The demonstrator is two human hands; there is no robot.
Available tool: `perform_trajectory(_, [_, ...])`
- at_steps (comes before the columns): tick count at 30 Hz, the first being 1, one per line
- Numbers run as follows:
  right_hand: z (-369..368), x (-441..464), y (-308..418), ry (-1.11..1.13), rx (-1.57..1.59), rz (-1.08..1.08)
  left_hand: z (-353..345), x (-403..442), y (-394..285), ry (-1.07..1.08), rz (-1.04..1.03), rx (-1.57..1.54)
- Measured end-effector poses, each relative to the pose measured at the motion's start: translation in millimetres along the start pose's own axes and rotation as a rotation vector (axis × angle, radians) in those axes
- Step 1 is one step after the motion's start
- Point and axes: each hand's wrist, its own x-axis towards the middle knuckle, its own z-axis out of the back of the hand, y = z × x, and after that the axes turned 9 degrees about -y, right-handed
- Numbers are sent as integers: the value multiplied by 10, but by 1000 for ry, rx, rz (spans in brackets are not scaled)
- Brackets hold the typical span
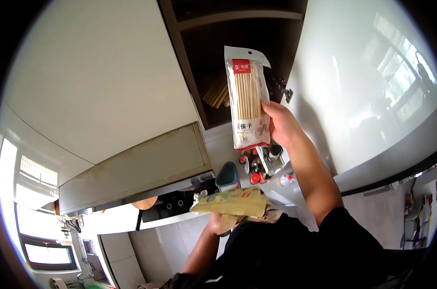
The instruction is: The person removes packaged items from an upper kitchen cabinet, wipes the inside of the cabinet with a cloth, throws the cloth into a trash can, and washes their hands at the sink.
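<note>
Yellow packet mostly hides left hand gripping it | right hand, partly hidden, pinches chopstick pack

Red-labelled clear plastic packet of pale wooden chopsticks (upright) in the right grip; flat yellow packet in the left grip.

Chopstick packet: the characters "筷子" are legible on the lower part, with the number "30" beneath. Its red label bears small white characters, not read with certainty. Yellow packet: printed lettering and a red mark are visible, both illegible.
</note>
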Motion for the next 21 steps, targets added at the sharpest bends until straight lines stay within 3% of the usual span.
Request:
perform_trajectory(2, [177, -169, -123, 29, 35, -89, -220, 114, -57, 91, -210, 243])
perform_trajectory(4, [361, -310, -192, 25, 1, -114, -556, 174, -245, 40, -288, 285])
perform_trajectory(6, [527, -434, -236, 12, -67, -121, -676, 219, -356, 180, -436, 539])
perform_trajectory(9, [605, -634, -206, 45, -114, -125, -707, 418, -355, 242, -331, 313])
perform_trajectory(13, [557, -867, -308, -86, -99, -108, -1072, 547, -549, 301, -154, 144])
perform_trajectory(15, [760, -875, -537, -40, -146, -119, -995, 634, -595, 303, -127, 311])
perform_trajectory(17, [617, -993, -555, -45, -300, 96, -905, 642, -551, 482, -339, 461])
perform_trajectory(21, [656, -1048, -591, -6, -369, 48, -783, 586, -425, 323, -301, 535])
